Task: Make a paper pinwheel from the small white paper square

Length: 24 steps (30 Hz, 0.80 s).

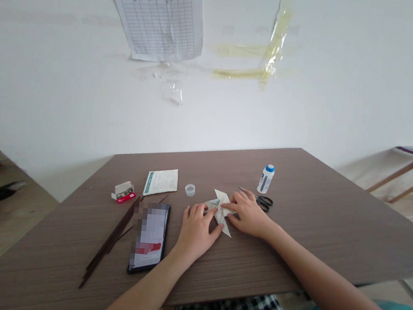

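A folded printed-paper pinwheel shape [220,216] lies on the brown table [240,269], with pointed flaps sticking out up and down. My left hand [198,227] rests on its left side, fingers apart, the fingertips touching the paper. From the right, my right hand [250,214] presses on the middle and right part of the paper, index finger stretched out. Black scissors [265,202] lie just beyond my right hand, their blades partly hidden by it. Neither hand is wrapped round anything.
A phone [152,234] and thin dark sticks [112,238] lie on the left. Behind them are a small red-and-white box [125,193] and a printed paper packet [161,181]. A clear cap [190,189] stands behind the hands, and a blue-capped white bottle [265,179] at the back right.
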Motion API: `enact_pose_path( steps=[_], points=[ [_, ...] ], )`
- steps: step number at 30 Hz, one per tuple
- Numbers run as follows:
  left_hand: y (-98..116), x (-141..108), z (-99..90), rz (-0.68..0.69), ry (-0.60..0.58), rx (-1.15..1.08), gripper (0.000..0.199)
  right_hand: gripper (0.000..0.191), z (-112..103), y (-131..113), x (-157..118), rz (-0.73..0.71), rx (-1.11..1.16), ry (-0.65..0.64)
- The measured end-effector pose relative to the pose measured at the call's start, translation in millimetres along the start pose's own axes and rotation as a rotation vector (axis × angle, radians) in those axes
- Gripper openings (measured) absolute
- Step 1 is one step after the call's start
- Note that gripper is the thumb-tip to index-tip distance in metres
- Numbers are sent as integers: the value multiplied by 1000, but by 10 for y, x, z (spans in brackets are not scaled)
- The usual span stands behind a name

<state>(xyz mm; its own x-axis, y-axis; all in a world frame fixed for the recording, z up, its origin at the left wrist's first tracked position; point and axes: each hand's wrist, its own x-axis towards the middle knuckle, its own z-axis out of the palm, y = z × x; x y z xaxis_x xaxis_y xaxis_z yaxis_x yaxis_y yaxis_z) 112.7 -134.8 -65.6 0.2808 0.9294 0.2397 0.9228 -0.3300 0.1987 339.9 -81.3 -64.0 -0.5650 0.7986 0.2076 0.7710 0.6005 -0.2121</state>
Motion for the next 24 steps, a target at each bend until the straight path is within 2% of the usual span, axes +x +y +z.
enact_pose_path(
  steps=[6,10,14,19,24],
  points=[
    [-2,-8,10,8,-3,-7,42,43,19,42,7,-29,-4,17],
    [-14,-11,28,6,12,-11,40,47,59,89,13,-42,48,72],
    [-29,-12,46,12,25,-18,40,43,79,123,28,-47,91,122],
    [-21,-12,48,7,25,-18,40,34,74,119,29,-35,100,93],
    [-17,-10,37,12,30,-21,39,37,69,105,12,-50,112,76]
  ],
)
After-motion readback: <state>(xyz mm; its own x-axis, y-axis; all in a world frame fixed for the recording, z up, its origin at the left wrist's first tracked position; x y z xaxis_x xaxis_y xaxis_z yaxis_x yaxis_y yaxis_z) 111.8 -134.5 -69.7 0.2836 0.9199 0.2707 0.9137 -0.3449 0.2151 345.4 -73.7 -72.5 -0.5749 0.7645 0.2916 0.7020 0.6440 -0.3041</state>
